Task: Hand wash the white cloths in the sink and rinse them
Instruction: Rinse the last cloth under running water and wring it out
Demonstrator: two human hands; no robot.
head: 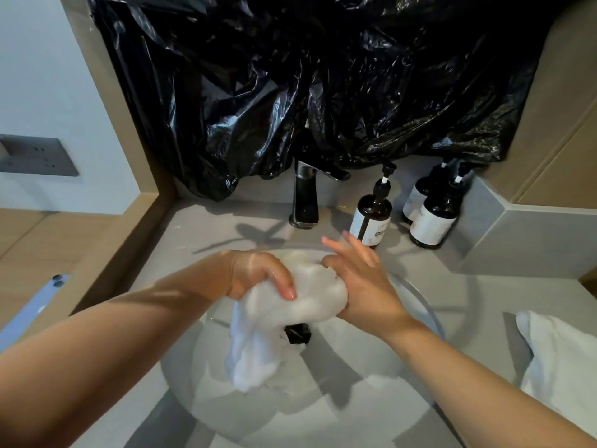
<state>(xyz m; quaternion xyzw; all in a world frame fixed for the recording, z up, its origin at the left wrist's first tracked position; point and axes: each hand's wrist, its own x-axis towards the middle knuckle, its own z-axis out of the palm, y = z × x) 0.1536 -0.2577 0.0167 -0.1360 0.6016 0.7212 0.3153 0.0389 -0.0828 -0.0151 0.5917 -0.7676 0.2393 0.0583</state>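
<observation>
**Both hands on the wet cloth, right over the basin**

And here we are above the sink [416, 286], both hands locked into the action. The left hand [258, 273] is curled tight around the upper left of the white cloth [290, 305], fingers wrapped over the top and glistening wet. The right hand [361, 286] presses against the cloth's right side, thumb and palm pinching the fabric while its outer fingers splay open, pointing away toward the tap. Between them the cloth is bunched into a soggy wad, and a long tail of it hangs down to the lower left, its end reaching the basin floor. Just beneath the wad sits the dark drain [297, 334], partly covered by the fabric.

Over on the right, a second white cloth [562, 360] lies on the counter [206, 227], well apart from the hands. Behind the basin stands a dark faucet [305, 195], and beside it three brown pump bottles [371, 215] with white labels. Crinkled black plastic sheeting [323, 85] covers the wall above the counter. A grey wall plate [38, 155] shows at far left.
</observation>
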